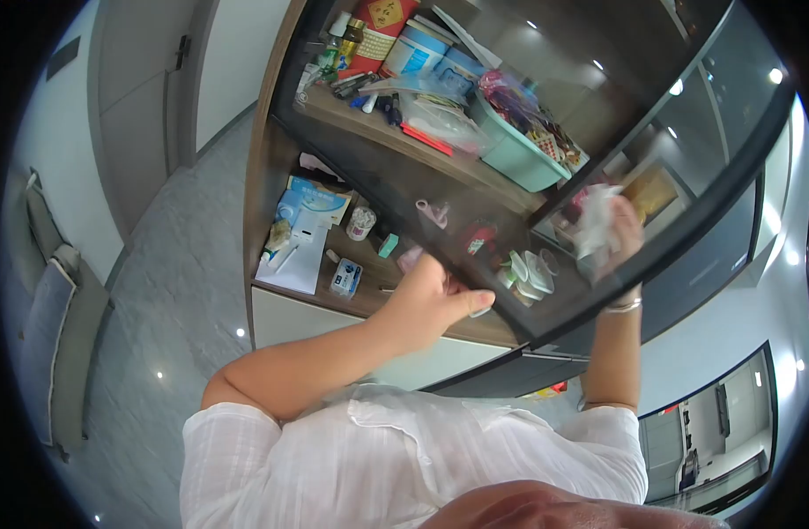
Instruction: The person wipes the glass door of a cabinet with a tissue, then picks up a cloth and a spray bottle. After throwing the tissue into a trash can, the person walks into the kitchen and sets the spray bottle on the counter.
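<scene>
A dark-framed glass cabinet door (590, 291) stands swung open in front of me. My left hand (441, 295) is closed round the edge of its frame, thumb outward. My right hand (627, 231) is seen at the right part of the door, pressing a crumpled white tissue or cloth (596, 225) near the glass; motion blurs both a little. Which side of the pane the right hand is on is hard to make out. Behind the left hand, the lower shelf holds a white jar of cotton swabs (361, 223) and a small blue-and-white box (346, 278).
The upper shelf carries a mint-green basket (519, 150), tubs (415, 51), a red canister (378, 31) and bottles (347, 44). Papers (294, 262) lie on the lower shelf. A grey door (144, 106) and a grey padded seat (56, 326) are at the left.
</scene>
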Available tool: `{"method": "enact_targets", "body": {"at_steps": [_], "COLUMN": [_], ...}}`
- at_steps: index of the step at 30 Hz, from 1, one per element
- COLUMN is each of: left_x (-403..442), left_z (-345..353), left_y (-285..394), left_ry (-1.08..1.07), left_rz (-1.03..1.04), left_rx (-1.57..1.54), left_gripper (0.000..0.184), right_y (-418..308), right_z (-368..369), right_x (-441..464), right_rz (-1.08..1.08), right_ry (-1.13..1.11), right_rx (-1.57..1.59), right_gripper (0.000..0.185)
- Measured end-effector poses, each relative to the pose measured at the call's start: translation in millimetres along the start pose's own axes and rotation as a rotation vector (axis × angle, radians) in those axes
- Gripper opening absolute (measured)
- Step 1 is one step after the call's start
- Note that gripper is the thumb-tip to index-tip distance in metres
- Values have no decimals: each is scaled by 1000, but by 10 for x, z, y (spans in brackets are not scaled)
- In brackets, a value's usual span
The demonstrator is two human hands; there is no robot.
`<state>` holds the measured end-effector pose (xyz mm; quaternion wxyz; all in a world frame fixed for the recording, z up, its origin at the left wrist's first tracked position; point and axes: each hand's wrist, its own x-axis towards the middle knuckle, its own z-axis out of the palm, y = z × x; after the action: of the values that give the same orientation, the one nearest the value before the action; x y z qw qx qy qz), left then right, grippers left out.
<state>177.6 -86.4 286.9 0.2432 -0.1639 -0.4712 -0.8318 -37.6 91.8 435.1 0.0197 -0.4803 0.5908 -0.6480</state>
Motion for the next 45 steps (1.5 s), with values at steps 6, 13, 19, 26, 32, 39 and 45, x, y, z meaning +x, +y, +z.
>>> {"method": "enact_targets", "body": {"at_steps": [6, 13, 19, 26, 32, 39, 45], "left_x": [479, 927, 1003, 1186, 1253, 1344, 1354], "left_z": [-57, -197, -132, -354, -360, -454, -484], "left_y": [-300, -577, -349, -686, -590, -723, -753], "left_ry": [123, 299, 383, 302, 302, 298, 300], "left_rz": [90, 153, 4, 165, 112, 131, 138], "left_rx": [88, 285, 394, 332, 329, 301, 316], "left_gripper": [44, 29, 18, 21, 21, 24, 26], "right_y": [-1051, -1471, -1479, -1255, -1024, -1015, -965], "right_z": [-106, 844, 1151, 1071, 961, 759, 858], "right_x": [-2, 853, 1516, 1803, 1938, 1957, 2001], "right_rz": [-629, -1246, -1384, -1390, -1474, -1474, -1446], "right_ry": [339, 331, 275, 252, 178, 37, 221], "right_rx": [-337, -1304, -1216, -1184, -1150, -1155, -1141], "right_gripper": [21, 21, 13, 15, 26, 24, 11]}}
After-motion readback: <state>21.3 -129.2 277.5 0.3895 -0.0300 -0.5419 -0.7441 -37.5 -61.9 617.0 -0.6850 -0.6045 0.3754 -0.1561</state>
